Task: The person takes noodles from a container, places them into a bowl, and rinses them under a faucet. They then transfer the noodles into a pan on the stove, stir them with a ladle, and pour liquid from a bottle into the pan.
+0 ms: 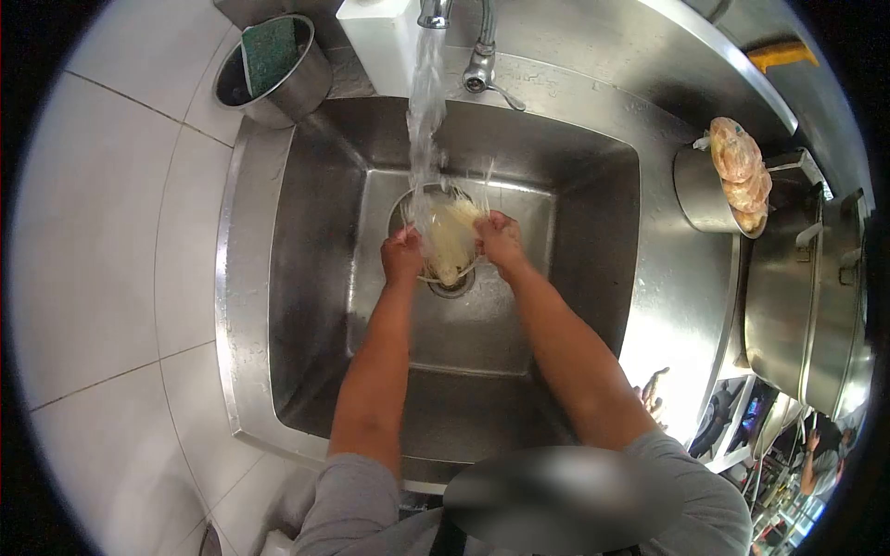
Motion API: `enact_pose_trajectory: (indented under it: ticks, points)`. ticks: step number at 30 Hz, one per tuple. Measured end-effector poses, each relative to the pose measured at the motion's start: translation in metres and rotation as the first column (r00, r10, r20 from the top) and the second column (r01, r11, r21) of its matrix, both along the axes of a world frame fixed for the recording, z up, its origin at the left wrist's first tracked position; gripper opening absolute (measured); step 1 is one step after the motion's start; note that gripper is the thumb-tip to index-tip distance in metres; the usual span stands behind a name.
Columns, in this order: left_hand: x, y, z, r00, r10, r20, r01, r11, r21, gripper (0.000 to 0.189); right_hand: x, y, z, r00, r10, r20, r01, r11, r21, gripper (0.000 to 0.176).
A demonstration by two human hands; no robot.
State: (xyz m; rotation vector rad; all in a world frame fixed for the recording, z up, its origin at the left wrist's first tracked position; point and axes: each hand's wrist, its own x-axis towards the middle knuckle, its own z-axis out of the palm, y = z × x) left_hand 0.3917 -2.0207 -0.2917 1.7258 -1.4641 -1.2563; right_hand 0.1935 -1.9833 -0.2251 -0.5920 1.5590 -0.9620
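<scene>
1. Head view: the left hand (401,255) and the right hand (501,239) are both closed on a bundle of pale strands (451,239). They hold it between them just above the drain (451,289), mid-sink (306,306), under the water stream (425,102) from the tap (436,11).
2. Risk: loose strands trail off the bundle. The flow could pull some free and wash them into the drain, where they might clog it. Water striking the bundle may also splash over the rim.
3. Count: two hands, one bundle, one sink, one tap. One steel cup (311,83) stands on the desk at far left and holds one green scouring pad (270,54).
</scene>
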Motion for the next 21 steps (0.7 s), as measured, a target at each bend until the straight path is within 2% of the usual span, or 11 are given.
enact_pose_trajectory:
  ticks: [1,2,4,5,7,8,9,12,15,19,21]
  points:
    - [-0.001,0.001,-0.007,1.0,0.001,-0.002,-0.001,1.0,0.0,0.033,0.001,0.0,0.008,1.0,0.001,-0.002,-0.001,1.0,0.0,0.021]
    - [-0.006,0.004,-0.013,0.987,-0.011,0.162,0.04,0.984,-0.176,0.037,0.003,0.001,0.019,1.0,-0.019,0.013,0.019,1.0,-0.008,0.017]
    - [-0.015,0.006,-0.019,0.948,0.008,0.317,0.106,0.934,-0.341,0.041,0.004,0.002,0.028,0.999,-0.039,0.024,0.039,0.999,-0.02,0.014]
    - [-0.022,0.006,-0.008,0.854,0.083,0.513,0.169,0.889,-0.426,0.043,0.003,0.001,0.025,0.998,-0.015,0.059,0.018,0.998,-0.056,0.015]
    - [-0.035,0.008,0.017,0.716,0.176,0.675,0.253,0.836,-0.486,0.046,0.005,0.002,0.019,0.995,0.008,0.097,0.001,0.996,-0.093,0.017]
    - [-0.042,0.008,0.047,0.94,0.069,0.334,0.047,0.943,-0.329,0.041,0.009,0.003,0.017,0.984,0.006,0.177,0.014,0.993,-0.115,0.018]
    - [-0.046,0.009,0.064,0.995,0.063,-0.083,-0.069,0.994,-0.08,0.037,0.013,0.003,0.016,0.966,0.007,0.258,0.029,0.99,-0.137,0.02]
    - [-0.046,0.013,0.073,0.983,0.0,-0.186,0.004,1.0,0.02,0.031,0.022,0.004,0.014,0.967,0.039,0.25,-0.004,0.99,-0.138,0.021]
    - [-0.039,0.009,0.064,0.983,-0.033,-0.179,0.042,0.998,0.045,0.027,0.026,0.007,0.034,0.972,0.002,0.236,0.017,0.997,-0.075,0.02]
    - [-0.034,0.01,0.067,0.981,0.013,-0.193,0.001,0.997,0.072,0.015,0.021,0.005,0.015,0.99,0.036,0.138,-0.028,0.998,-0.056,0.019]
    - [-0.035,0.012,0.067,0.842,0.305,-0.444,-0.223,0.948,0.228,0.01,0.026,0.003,0.012,0.939,-0.149,0.309,0.183,0.979,-0.084,0.02]
